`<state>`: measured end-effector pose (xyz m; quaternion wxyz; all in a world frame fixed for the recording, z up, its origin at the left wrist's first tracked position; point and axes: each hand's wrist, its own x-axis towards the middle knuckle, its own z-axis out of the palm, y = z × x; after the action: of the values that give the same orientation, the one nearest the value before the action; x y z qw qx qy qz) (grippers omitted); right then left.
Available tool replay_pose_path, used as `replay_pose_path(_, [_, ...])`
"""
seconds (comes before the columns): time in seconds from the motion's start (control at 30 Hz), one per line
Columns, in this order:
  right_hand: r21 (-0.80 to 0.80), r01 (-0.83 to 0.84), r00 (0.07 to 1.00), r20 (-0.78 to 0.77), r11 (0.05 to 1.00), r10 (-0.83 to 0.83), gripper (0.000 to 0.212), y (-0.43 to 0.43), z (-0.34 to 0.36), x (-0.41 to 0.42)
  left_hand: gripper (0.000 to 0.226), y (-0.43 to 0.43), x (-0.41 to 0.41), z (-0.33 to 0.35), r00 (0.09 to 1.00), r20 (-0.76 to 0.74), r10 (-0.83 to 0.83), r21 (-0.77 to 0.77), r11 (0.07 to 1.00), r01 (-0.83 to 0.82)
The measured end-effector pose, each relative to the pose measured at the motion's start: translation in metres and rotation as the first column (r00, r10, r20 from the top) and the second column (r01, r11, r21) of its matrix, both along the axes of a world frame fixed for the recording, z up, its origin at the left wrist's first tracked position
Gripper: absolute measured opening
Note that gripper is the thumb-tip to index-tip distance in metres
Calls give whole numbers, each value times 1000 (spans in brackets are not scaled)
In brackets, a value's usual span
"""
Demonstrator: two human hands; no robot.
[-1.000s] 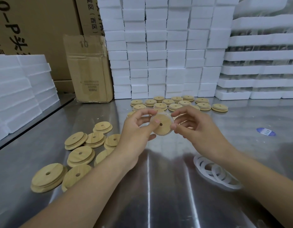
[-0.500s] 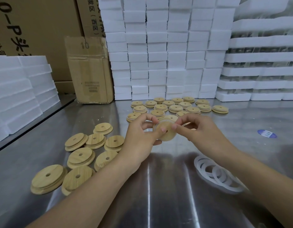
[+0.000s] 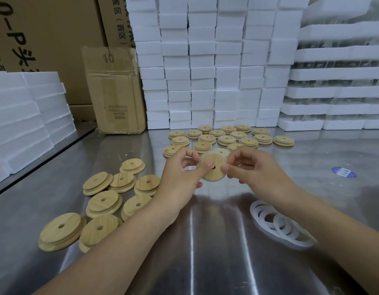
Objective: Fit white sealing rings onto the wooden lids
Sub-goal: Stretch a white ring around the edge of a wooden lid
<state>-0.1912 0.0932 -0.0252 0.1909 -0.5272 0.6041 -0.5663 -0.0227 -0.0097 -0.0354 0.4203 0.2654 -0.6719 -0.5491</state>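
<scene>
A round wooden lid (image 3: 214, 171) with a small centre hole hangs above the steel table, tilted toward me, a thin white sealing ring around its rim. My left hand (image 3: 180, 173) pinches its left side, thumb on the face. My right hand (image 3: 254, 169) pinches its right edge with thumb and fingertips. Several bare wooden lids (image 3: 103, 201) lie loose at the left. Several lids with white rings (image 3: 227, 139) lie in rows behind my hands. A pile of loose white sealing rings (image 3: 278, 224) lies at the right under my right forearm.
The steel table (image 3: 205, 252) is backed by stacked white foam blocks (image 3: 216, 60), with more foam blocks (image 3: 25, 116) at the left and foam trays (image 3: 337, 81) at the right. A cardboard box (image 3: 114, 90) stands at the back left. A blue sticker (image 3: 343, 173) lies at the right.
Both hands shifted their pinch around the lid's rim while it stayed held between them. The camera tilted slightly, bringing the rows of ringed lids more into view.
</scene>
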Motion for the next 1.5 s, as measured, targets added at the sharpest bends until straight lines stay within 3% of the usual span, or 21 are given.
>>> replay_pose_path(0.3, [-17, -14, 1000, -7, 1000, 14, 15, 4, 6, 5, 11, -2, 3, 5, 994, -53, -99, 62, 993, 102])
replay_pose_path(0.57, [-31, -19, 1000, -14, 999, 19, 16, 3, 5, 3, 16, 0, 5, 9, 989, -68, -133, 66, 988, 137])
replay_pose_path(0.63, [-49, -33, 995, -94, 998, 28, 28, 3, 3, 3, 20, 1, 5, 8, 986, -87, -139, 104, 984, 148])
replay_pose_path(0.77, [-47, 30, 861, -506, 998, -49, 70, 5, -3, 6, 25, 3, 4, 7, 981, -105, -160, 181, 967, 177])
replay_pose_path(0.9, [-73, 58, 881, -466, 996, -85, 67, 4, -5, 5, 25, 4, 3, 5, 982, -113, -150, 212, 962, 171])
replay_pose_path(1.0, [-19, 157, 913, -379, 987, -152, 61, 0, 0, -13, 22, 4, 1, 6, 985, -143, -99, 253, 958, 134])
replay_pose_path(1.07, [36, 320, 892, -347, 947, -288, 63, 1, 4, -39, 19, 2, 3, 8, 987, -151, -53, 290, 952, 95])
replay_pose_path(1.17, [119, 554, 768, -455, 824, -450, 68, 13, 0, -82, 18, -1, 4, 8, 993, -113, -14, 300, 953, 48])
replay_pose_path(1.27, [267, 610, 740, -529, 746, -416, 66, 20, -11, -107, 15, 2, 4, 7, 997, -77, -18, 285, 958, 39])
replay_pose_path(1.33, [338, 617, 731, -582, 711, -358, 68, 19, -15, -114, 15, 0, 5, 11, 1000, -11, -5, 199, 980, 7])
replay_pose_path(1.4, [344, 640, 708, -611, 687, -354, 72, 17, -16, -116, 13, -6, 11, 17, 987, 133, 87, -94, 993, -75])
replay_pose_path(1.43, [344, 655, 694, -626, 673, -356, 76, 16, -15, -116, 10, -10, 16, 21, 958, 224, 179, -316, 943, -102])
replay_pose_path(1.5, [347, 669, 687, -625, 658, -370, 83, 16, -14, -115, 8, -18, 32, 30, 806, 379, 455, -679, 729, -92])
